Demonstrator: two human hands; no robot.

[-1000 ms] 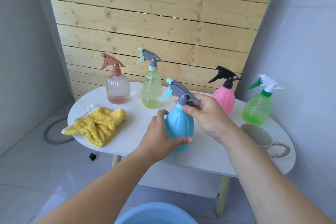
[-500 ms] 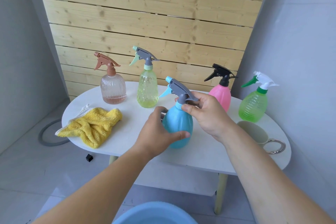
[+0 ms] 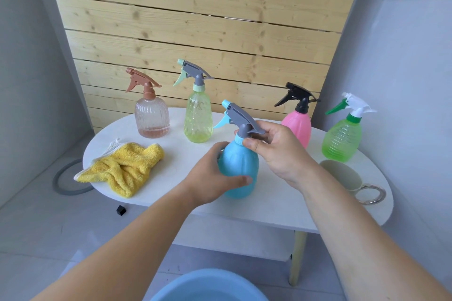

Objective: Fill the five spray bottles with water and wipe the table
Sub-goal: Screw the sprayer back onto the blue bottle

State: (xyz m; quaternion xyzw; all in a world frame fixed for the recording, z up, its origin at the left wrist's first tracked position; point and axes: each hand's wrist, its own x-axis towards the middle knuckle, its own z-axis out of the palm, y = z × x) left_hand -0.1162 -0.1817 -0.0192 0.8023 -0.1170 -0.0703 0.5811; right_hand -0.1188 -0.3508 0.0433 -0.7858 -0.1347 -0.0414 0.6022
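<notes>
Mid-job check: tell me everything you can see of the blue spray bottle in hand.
The blue spray bottle is opaque ribbed plastic, bulbous, with a grey trigger head and pale blue nozzle pointing left. It is upright on the white table, head on. The left hand grips its body; the right hand pinches the collar under the head. Fill level is hidden.

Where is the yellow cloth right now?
In the head view, the yellow cloth lies crumpled at the left end of the white table, in front of the clear bottle with the brown sprayer, left of the left hand holding the blue bottle.
</notes>
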